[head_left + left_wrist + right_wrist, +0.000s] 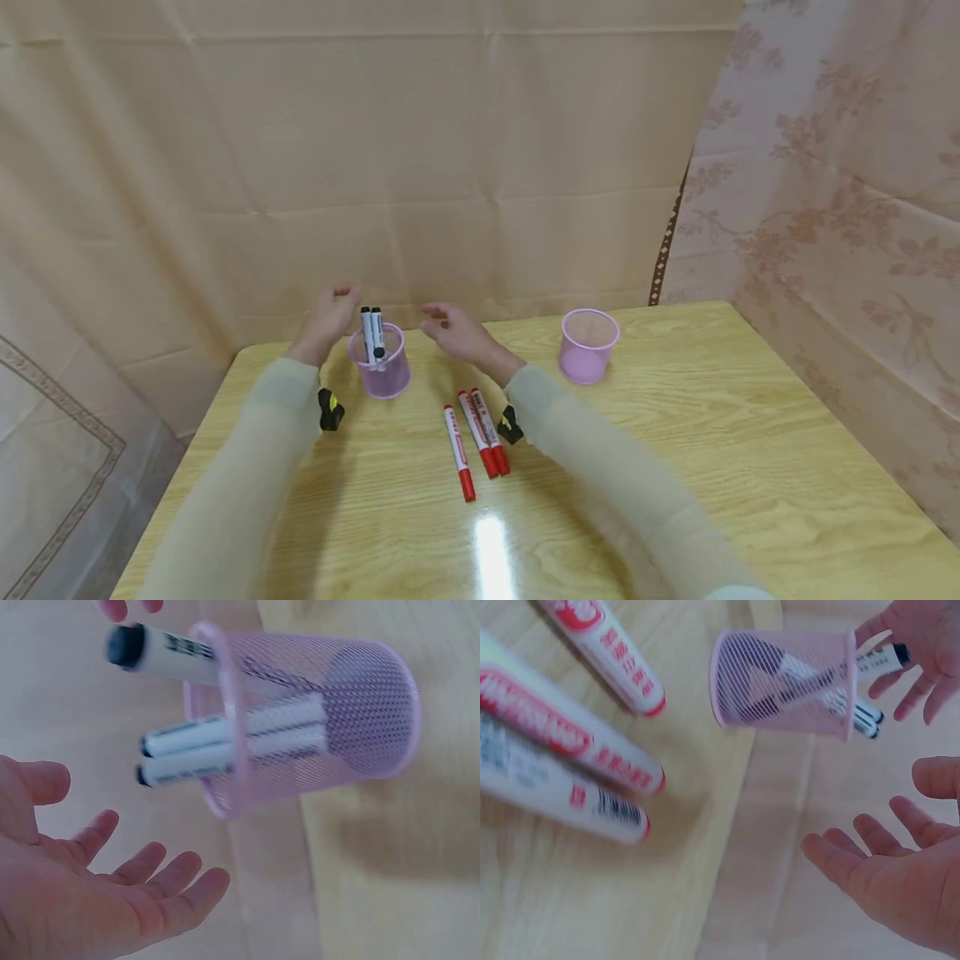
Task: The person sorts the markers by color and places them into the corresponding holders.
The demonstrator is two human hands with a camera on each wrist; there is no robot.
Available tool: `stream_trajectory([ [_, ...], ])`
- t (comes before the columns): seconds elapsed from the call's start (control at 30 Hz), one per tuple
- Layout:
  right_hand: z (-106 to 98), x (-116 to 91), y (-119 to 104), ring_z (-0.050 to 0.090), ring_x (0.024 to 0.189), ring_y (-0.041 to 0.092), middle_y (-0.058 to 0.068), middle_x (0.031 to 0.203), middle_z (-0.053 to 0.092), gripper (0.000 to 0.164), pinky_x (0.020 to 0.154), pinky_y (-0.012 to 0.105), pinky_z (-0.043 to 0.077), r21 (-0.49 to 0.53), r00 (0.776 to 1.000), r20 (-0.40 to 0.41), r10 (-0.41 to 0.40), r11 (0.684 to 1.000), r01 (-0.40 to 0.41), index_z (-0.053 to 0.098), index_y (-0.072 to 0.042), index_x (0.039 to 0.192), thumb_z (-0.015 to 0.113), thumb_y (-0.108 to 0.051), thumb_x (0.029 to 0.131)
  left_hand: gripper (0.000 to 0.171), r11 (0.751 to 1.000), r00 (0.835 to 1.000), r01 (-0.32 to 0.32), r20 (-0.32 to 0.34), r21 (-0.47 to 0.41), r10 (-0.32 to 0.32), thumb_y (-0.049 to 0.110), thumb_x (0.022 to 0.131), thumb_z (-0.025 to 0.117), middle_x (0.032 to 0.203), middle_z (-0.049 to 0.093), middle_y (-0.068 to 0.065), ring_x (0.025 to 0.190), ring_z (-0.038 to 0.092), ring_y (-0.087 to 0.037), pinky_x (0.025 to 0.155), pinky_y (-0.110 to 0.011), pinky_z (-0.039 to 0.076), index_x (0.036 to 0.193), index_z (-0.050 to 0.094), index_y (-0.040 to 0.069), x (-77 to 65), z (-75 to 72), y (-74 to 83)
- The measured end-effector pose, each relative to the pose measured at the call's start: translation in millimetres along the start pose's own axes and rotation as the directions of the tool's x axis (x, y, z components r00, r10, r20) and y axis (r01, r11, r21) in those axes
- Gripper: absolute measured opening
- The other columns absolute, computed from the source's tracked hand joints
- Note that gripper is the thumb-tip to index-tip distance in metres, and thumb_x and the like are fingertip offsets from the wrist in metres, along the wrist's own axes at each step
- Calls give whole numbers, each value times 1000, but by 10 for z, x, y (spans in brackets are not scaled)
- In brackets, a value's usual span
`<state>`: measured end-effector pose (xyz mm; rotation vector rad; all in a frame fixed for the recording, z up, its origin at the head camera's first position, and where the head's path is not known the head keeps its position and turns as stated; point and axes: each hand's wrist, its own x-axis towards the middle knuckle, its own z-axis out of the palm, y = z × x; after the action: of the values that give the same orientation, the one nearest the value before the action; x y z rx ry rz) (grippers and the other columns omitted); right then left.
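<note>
A pink mesh pen cup [386, 379] stands at the back left of the table, with three black-tipped white markers [187, 757] leaning inside it. Left of the cup is my left hand [327, 321], fingers loosely extended and apart from the markers in the left wrist view. On the cup's other side my right hand [459, 333] hovers with relaxed fingers, holding nothing. Three red-capped markers [459, 454] lie on the table below my right hand, two of them side by side; their print shows large in the right wrist view.
A second pink pen cup [585, 358] stands at the back right of the wooden table [750, 433]. A beige cloth [450, 167] hangs behind the table's back edge, and a floral curtain [847, 192] hangs along the right.
</note>
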<state>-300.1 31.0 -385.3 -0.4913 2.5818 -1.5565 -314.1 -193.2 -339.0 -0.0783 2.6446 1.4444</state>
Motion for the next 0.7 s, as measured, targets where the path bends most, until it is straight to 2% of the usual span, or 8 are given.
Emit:
stream_trajectory([
  [0.17, -220, -49, 0, 46, 136, 37, 17, 149, 50, 45, 112, 45, 39, -18, 1000, -10, 11, 1000, -11, 48, -4, 148, 54, -22, 106, 67, 998, 998, -55, 20, 42, 54, 48, 108, 35, 159, 31, -24, 145, 30, -43, 118, -57, 25, 157, 28, 3, -23, 1, 198],
  [0.37, -512, -114, 47, 40, 140, 36, 15, 151, 48, 46, 115, 46, 35, -64, 999, -45, 2, 998, -5, 47, -5, 150, 52, -22, 107, 67, 993, 992, -114, 65, 40, 112, 49, 107, 38, 157, 35, -22, 142, 35, -41, 117, -57, 29, 156, 30, 4, -76, 113, 403],
  [0.53, -743, -172, 114, 38, 143, 37, 15, 152, 47, 47, 116, 48, 33, -120, 998, -58, -2, 993, -5, 46, -7, 151, 52, -23, 107, 60, 986, 985, -160, 68, 35, 158, 44, 106, 46, 151, 44, -21, 135, 45, -38, 112, -55, 36, 151, 40, 5, -88, 238, 477],
  [0.7, -961, -232, 220, 39, 141, 37, 16, 151, 48, 47, 116, 49, 34, -155, 996, -86, 11, 988, -24, 46, -5, 150, 53, -25, 107, 54, 978, 977, -196, 93, 67, 190, 41, 106, 50, 149, 47, -20, 133, 48, -37, 111, -55, 39, 148, 45, 7, -100, 317, 527],
])
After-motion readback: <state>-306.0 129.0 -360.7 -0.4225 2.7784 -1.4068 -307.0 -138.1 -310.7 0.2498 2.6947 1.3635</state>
